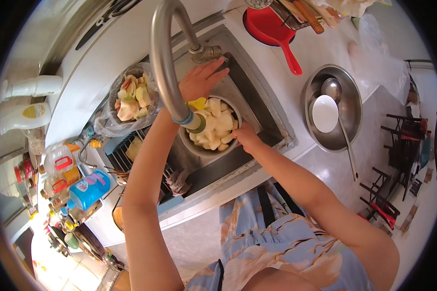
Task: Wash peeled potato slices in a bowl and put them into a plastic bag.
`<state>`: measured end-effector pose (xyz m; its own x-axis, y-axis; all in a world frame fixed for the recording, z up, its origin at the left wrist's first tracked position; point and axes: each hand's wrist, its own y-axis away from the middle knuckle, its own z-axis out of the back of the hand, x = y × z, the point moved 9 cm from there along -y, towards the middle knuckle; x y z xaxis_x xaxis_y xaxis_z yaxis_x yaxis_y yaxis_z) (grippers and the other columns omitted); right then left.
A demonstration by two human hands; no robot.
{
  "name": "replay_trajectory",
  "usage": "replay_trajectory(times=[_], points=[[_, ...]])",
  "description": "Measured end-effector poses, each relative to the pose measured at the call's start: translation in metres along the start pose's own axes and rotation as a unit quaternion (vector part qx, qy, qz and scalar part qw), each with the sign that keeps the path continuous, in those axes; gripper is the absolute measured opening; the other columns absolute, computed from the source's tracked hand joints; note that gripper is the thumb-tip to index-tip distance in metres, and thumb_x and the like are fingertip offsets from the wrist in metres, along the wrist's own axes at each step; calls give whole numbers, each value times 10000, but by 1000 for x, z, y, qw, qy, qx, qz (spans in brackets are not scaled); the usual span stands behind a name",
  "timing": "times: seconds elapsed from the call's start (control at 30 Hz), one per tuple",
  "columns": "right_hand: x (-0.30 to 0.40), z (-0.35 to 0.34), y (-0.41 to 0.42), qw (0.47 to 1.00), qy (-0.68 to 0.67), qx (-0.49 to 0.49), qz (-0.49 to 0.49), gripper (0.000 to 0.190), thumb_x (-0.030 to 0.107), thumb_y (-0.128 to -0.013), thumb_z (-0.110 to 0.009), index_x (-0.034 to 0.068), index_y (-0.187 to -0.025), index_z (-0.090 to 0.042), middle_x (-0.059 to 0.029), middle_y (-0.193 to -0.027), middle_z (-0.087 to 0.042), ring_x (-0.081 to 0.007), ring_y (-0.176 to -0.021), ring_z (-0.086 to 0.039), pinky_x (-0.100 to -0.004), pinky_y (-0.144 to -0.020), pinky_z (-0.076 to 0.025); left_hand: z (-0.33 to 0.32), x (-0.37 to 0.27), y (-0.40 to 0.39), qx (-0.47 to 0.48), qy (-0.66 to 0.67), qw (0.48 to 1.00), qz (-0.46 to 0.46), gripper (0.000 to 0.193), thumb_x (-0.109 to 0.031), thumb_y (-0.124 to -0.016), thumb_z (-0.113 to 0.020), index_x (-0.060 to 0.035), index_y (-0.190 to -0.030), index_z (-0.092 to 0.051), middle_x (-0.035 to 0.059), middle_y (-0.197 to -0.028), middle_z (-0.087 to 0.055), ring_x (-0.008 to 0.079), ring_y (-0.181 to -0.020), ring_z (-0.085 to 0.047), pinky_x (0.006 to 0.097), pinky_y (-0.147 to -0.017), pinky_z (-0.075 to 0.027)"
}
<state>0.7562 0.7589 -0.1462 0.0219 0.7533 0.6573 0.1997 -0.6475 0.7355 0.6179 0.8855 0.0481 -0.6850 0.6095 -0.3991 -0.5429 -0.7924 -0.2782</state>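
A round metal bowl [198, 152] filled with pale peeled fruit or vegetable chunks [216, 120] is in the stainless-steel sink [240, 92]. My right hand [248, 137] grips its rim on the right side. Beyond the bowl, my left hand [203, 80] reaches with spread fingers to the base of the faucet [205, 54]; whether the fingertips touch it, I cannot tell. The curved faucet spout [162, 65] ends right over the chunks, and no running water is discernible. A yellow piece [197, 103] shows at my left wrist, partly behind the spout.
Left of the sink, a bag-lined container [111, 98] holds peels and scraps. A black rack [118, 156] spans the sink's left part. On the right counter are a red pan [271, 25] and a metal basin [313, 132] holding a ladle and white bowl. Bottles [89, 191] crowd the left.
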Motion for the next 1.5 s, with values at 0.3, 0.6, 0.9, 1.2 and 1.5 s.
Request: replay_trajectory(times=[0.3,0.6,0.9,1.2,1.5], points=[[21,2,-1,998,48,15,-31,459,8,-675,-559,-8,-1133,-541,-128,-905,-611,-238,-744,-628,-358,-513,-528,-42,10,-32,135,-197,959,-151,382,-104,-791,-517,-47,-1165,-569,80,-1354,-461,249,-1277,-399,370,-1046,-359],[8,11,-7,999,6,10,-38,489,-16,-651,-549,2,-1140,-550,-129,-945,-616,-234,-757,-630,-345,-538,-537,-37,29,-19,216,-167,954,-123,382,-56,-751,-535,-41,-1130,-581,75,-1270,-511,253,-1257,-415,358,-1013,-400],[-1,22,0,996,-25,62,-59,445,-3,-664,-539,0,-1109,-550,-132,-932,-619,-266,-732,-654,-373,-526,-544,52,26,116,-161,91,950,252,375,80,-708,-554,-41,-1054,-631,132,-1201,-591,301,-1107,-555,392,-910,-468],[23,20,26,998,42,40,-40,455,-2,-673,-531,-11,-1128,-526,-138,-941,-601,-247,-712,-639,-357,-531,-558,-14,-73,164,-194,26,910,365,497,-198,-822,-640,-93,-1290,-508,211,-1348,-451,377,-1270,-406,461,-1040,-325],[80,38,70,987,144,67,11,567,-13,-655,-508,27,-1221,-512,-118,-907,-591,-231,-714,-632,-325,-518,-556,-63,-108,127,-120,-38,913,388,950,-646,-682,-654,-170,-1443,-343,195,-1522,-174,403,-1400,-150,584,-1086,-123]])
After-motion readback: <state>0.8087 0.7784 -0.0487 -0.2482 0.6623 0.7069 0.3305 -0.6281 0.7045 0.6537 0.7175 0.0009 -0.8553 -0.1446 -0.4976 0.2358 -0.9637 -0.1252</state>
